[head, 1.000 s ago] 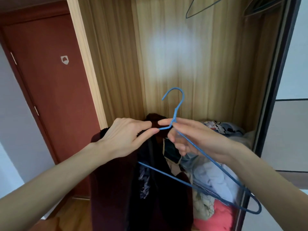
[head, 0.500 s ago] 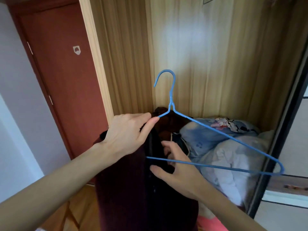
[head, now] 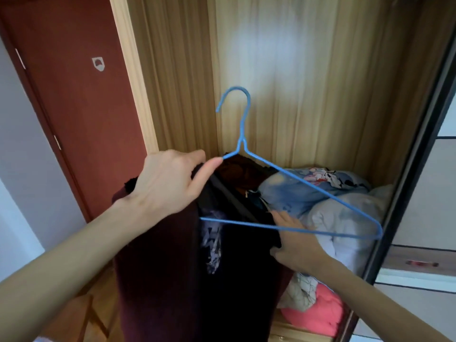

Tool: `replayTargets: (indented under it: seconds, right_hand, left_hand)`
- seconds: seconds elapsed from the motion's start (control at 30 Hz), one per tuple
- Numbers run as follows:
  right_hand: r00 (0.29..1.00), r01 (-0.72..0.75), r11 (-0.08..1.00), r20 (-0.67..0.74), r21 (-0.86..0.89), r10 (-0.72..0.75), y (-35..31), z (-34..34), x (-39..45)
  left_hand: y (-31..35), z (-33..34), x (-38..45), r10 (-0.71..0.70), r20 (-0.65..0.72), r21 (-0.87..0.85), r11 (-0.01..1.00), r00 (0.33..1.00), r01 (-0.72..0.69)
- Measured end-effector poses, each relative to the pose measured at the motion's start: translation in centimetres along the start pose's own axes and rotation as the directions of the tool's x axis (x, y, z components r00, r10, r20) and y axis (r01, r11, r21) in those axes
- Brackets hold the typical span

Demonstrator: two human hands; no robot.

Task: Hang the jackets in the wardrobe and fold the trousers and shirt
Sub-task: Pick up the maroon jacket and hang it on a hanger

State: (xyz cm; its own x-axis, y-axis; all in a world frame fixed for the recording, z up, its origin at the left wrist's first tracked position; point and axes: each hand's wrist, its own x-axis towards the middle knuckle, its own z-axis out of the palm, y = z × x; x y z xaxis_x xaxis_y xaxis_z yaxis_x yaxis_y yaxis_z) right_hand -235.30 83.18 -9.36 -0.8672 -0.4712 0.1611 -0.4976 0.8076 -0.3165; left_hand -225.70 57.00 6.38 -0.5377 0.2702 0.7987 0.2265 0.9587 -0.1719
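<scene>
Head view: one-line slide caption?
Left hand pinches dark maroon jacket onto blue wire hanger; right hand tugs fabric before open wardrobe.

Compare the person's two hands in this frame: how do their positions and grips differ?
The left hand is raised, its grip pinching the thin blue wire hanger and the dark maroon jacket at the shoulder; the right hand sits lower, below the hanger's bottom bar. The left hand shows its back fully; the right hand's fingertips disappear into the jacket's dark lining. Both work on the same jacket.

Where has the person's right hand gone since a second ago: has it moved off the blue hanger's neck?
Yes. The right hand has dropped from the blue hanger neck to the dark jacket front, lower against the wardrobe back panel.
</scene>
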Motion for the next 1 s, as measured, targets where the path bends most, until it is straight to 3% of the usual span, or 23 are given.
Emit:
replayTargets:
  seconds: [0.07,0.17,0.27,0.47,0.77,1.0]
  right_hand:
    - [0.999,-0.033,0.994,0.012,0.107,0.032,0.8,1.0,0.2]
    - [0.991,0.051,0.963,-0.133,0.263,-0.016,2.1,0.0,0.9]
    - [0.95,0.136,0.957,-0.309,0.258,-0.052,3.1,-2.6,2.1]
    - [0.955,0.117,0.977,-0.291,0.18,-0.06,2.2,-11.1,2.7]
    - [0.93,0.02,0.991,-0.361,-0.131,-0.067,0.4,-15.7,1.6]
    - [0.861,-0.009,0.887,-0.455,-0.461,-0.228,-2.9,-18.7,0.5]
  left_hand:
    - [-1.0,-0.4,0.0,-0.017,-0.012,0.024,1.0,1.0,0.017]
    - [-3.0,-0.8,-0.8,-0.029,0.026,0.088,0.996,0.999,0.026]
    - [-4.8,-0.8,-2.2,-0.047,0.066,0.097,0.995,0.997,0.04]
    - [-6.1,-0.4,-3.2,-0.015,0.064,0.135,0.991,0.998,0.006]
    - [-4.4,0.8,-2.2,-0.025,0.109,0.33,0.944,0.994,-0.012]
    - [-1.0,0.7,-1.3,-0.104,0.063,0.384,0.921,0.993,0.072]
